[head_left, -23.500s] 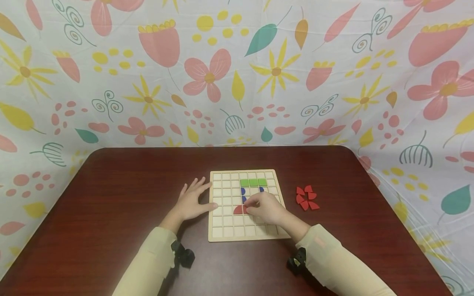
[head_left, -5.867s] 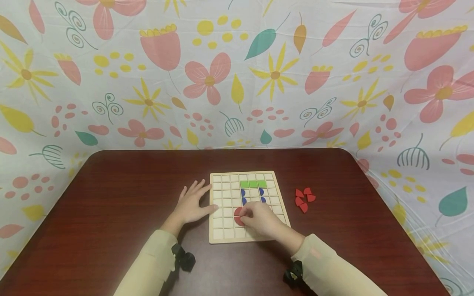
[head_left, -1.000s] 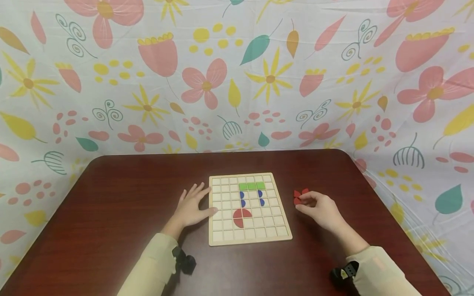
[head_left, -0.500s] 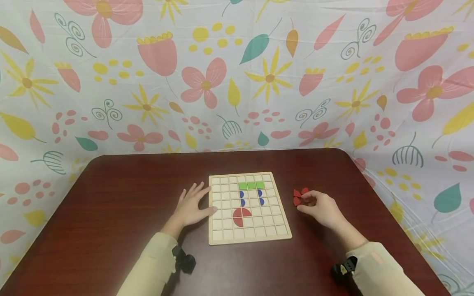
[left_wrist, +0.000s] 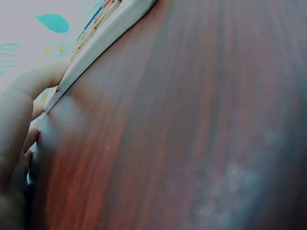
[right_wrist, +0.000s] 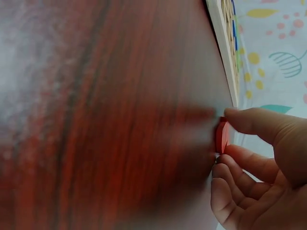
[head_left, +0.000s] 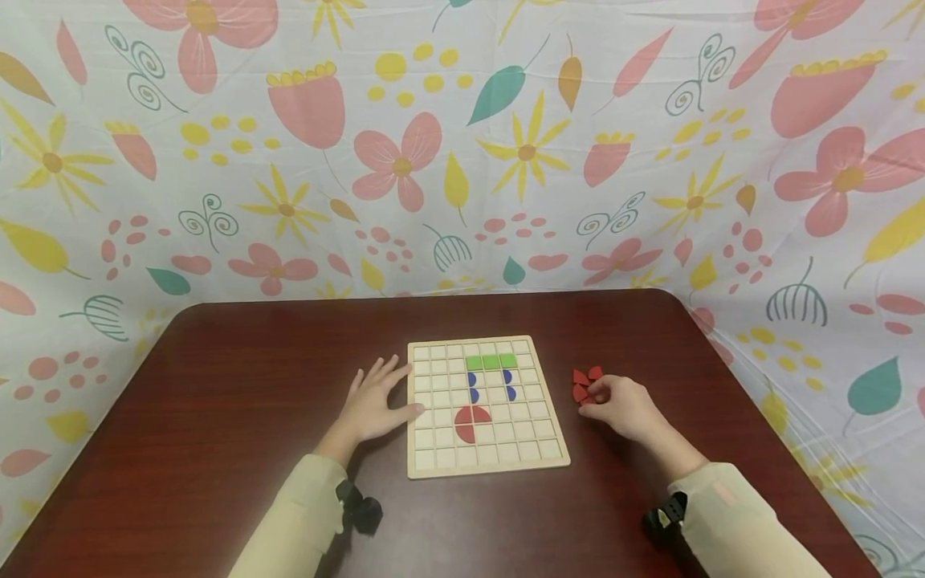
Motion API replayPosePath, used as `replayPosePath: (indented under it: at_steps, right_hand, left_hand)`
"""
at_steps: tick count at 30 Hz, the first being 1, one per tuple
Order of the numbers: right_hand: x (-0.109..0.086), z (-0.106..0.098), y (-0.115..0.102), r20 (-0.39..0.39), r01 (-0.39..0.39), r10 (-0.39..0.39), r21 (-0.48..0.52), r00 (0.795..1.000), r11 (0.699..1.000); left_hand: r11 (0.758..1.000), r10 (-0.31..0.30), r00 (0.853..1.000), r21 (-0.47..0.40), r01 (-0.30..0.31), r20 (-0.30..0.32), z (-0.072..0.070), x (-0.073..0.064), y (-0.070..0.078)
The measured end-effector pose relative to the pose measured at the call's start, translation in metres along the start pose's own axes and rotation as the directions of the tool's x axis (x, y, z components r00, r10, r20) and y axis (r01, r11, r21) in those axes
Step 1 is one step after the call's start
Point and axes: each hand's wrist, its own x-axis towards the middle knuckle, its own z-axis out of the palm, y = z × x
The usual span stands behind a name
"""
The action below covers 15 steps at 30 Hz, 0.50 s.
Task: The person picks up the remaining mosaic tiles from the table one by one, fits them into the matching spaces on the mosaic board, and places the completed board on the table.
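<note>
A square wooden grid board [head_left: 448,466] lies flat on the table. Set in it are a row of green squares [head_left: 491,362], several blue half-round pieces [head_left: 474,395] and red quarter-circle pieces [head_left: 465,433] that form three quarters of a disc. My left hand [head_left: 368,405] rests at the board's left edge, fingers spread, thumb touching the frame. Right of the board, my right hand [head_left: 625,408] is at a small pile of loose red quarter-circle pieces [head_left: 580,393]. In the right wrist view its thumb and index finger pinch a red piece [right_wrist: 221,138], still low at the table.
The dark reddish-brown table [head_left: 275,345] carries the board and pieces. Behind it hangs a white cloth [head_left: 462,265] with printed flowers and leaves. Dark wrist cameras sit at the left cuff [head_left: 360,510] and right cuff [head_left: 663,518].
Over the longer span, red pieces were added to the board and the side pile shrank. In the last second my right fingers have closed slightly at the pile; my left hand stays put.
</note>
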Motion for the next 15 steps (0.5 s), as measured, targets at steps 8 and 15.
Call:
replayPosePath:
  at_steps: [8,15]
  right_hand:
    - [0.002,-0.0026,-0.003,0.027,-0.039,0.04,-0.024,0.999,0.999]
    - [0.002,-0.0043,-0.0024,0.047,-0.056,0.056,0.006,0.997,0.998]
  left_hand:
    - [1.0,-0.002,1.0,-0.005,0.002,0.001,-0.0004,0.0001,0.0]
    - [1.0,-0.003,1.0,-0.002,0.003,-0.001,-0.0014,-0.0007,0.0011]
